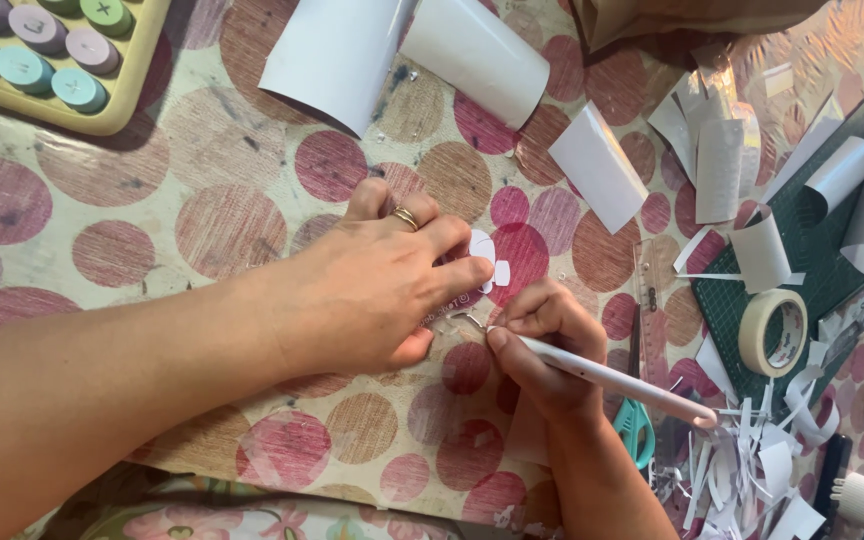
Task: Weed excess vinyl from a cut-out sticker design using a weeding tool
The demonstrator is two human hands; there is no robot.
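Note:
My left hand [382, 285] lies flat on the dotted tablecloth, a gold ring on one finger, its fingertips pressing down a small white paper cut-out [489, 262]. My right hand [542, 345] is closed around a white pen-shaped craft knife [612, 380], whose tip meets the table just below the cut-out, close to my left thumb. A thin curled paper sliver lies by the tip. Most of the cut-out is hidden under my fingers.
Curled white sheets [392, 50] lie at the top. A pastel calculator [52, 55] sits top left. At right are a green cutting mat [812, 260], a masking tape roll [774, 332], a clear ruler [645, 290], teal scissors [634, 430] and many paper scraps [752, 470].

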